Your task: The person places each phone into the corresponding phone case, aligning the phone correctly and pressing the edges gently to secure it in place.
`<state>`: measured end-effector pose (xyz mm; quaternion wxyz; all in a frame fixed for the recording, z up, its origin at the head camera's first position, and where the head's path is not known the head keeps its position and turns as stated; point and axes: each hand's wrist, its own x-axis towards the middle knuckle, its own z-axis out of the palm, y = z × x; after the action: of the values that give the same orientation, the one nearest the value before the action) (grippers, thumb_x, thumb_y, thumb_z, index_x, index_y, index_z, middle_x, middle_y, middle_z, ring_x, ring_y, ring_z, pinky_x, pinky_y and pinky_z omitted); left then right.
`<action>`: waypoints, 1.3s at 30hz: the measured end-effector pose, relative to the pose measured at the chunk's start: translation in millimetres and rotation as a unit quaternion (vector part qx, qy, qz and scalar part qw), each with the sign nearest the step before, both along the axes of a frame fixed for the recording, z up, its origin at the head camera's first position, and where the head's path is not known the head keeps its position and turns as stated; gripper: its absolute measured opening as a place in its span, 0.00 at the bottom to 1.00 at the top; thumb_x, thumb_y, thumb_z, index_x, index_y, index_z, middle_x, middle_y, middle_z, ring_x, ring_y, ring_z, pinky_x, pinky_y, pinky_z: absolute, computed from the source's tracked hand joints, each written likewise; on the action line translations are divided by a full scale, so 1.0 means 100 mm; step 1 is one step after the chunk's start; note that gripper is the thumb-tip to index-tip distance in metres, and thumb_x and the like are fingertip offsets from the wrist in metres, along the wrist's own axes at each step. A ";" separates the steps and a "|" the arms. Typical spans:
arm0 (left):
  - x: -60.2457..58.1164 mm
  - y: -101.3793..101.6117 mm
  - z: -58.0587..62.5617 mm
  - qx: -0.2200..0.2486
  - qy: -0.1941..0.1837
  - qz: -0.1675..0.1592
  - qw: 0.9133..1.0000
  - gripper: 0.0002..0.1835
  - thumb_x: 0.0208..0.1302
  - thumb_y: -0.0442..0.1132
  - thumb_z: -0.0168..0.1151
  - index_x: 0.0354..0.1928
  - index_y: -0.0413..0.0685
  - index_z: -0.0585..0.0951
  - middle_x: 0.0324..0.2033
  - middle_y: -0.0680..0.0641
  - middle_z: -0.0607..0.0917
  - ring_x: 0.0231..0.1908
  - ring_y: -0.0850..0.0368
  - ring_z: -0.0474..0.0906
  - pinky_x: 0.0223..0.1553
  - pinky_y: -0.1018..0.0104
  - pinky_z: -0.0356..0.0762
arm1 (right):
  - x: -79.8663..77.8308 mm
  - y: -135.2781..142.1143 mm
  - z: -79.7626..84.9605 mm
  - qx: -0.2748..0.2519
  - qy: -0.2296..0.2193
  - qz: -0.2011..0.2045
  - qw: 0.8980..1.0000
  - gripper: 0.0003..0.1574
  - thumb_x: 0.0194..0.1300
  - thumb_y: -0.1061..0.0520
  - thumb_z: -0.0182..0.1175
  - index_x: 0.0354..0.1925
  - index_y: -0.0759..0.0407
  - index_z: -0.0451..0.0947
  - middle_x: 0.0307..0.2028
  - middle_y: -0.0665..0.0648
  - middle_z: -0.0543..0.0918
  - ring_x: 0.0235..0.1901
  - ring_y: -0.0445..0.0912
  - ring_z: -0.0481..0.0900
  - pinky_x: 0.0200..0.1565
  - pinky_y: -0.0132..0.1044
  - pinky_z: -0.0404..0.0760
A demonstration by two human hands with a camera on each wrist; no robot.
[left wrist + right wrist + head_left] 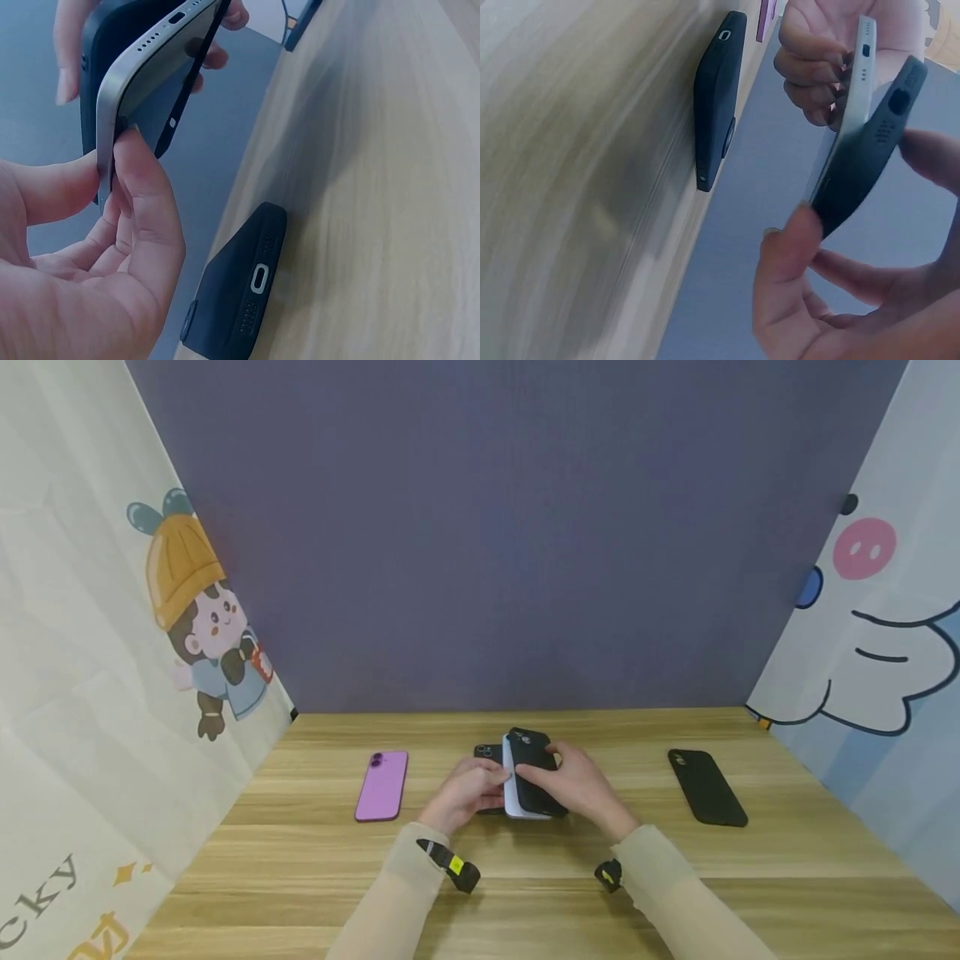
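While a silver-edged phone (512, 785) is pinched along its edge by the left hand (467, 793), a black case (534, 770) half-seated on it is gripped by the right hand (581, 787) above the desk (525, 893), another black-cased phone (238, 296) lying beneath, a purple phone (382, 786) and a black phone (707, 787) well apart.
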<state>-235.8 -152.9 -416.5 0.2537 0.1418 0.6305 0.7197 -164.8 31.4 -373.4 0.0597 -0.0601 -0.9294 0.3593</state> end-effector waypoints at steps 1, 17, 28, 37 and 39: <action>0.00 0.00 0.00 -0.001 0.001 0.001 1.000 0.04 0.70 0.31 0.59 0.38 0.36 0.80 0.30 0.47 0.85 0.30 0.56 0.82 0.39 0.62 0.84 | 0.00 0.00 0.00 -0.003 0.004 0.002 1.000 0.51 0.63 0.31 0.64 0.67 0.66 0.70 0.53 0.66 0.82 0.46 0.53 0.81 0.48 0.51 0.81; -0.01 -0.02 -0.01 0.015 0.000 0.009 1.000 0.04 0.71 0.30 0.57 0.37 0.36 0.80 0.30 0.47 0.84 0.30 0.56 0.81 0.38 0.62 0.82 | -0.08 0.15 -0.15 -0.282 -0.022 -0.021 0.959 0.27 0.72 0.55 0.57 0.60 0.73 0.74 0.36 0.62 0.81 0.25 0.47 0.77 0.27 0.41 0.80; -0.03 -0.04 -0.02 0.020 0.001 -0.017 1.000 0.07 0.73 0.31 0.55 0.39 0.37 0.81 0.31 0.47 0.84 0.33 0.55 0.82 0.42 0.60 0.83 | -0.08 0.19 -0.17 -0.369 -0.054 0.000 0.928 0.21 0.72 0.58 0.57 0.54 0.74 0.75 0.31 0.58 0.78 0.25 0.46 0.76 0.25 0.33 0.79; -0.03 -0.07 0.00 0.022 -0.020 -0.017 0.999 0.10 0.76 0.33 0.52 0.45 0.31 0.80 0.32 0.44 0.82 0.33 0.53 0.81 0.43 0.60 0.84 | -0.08 0.20 -0.19 -0.371 -0.046 0.012 0.927 0.19 0.72 0.59 0.57 0.53 0.75 0.76 0.28 0.57 0.79 0.24 0.45 0.76 0.25 0.34 0.79; -0.02 -0.06 0.01 0.025 -0.025 -0.013 0.999 0.10 0.76 0.35 0.53 0.44 0.33 0.80 0.32 0.43 0.82 0.33 0.53 0.81 0.42 0.60 0.84 | -0.08 0.20 -0.20 -0.372 -0.043 0.016 0.927 0.18 0.72 0.59 0.58 0.51 0.75 0.76 0.27 0.56 0.80 0.24 0.45 0.76 0.25 0.34 0.79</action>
<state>-238.1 -159.1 -415.8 0.2751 0.1379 0.6042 0.7350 -172.8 51.7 -393.5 -0.0131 -0.0787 -0.7315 0.6772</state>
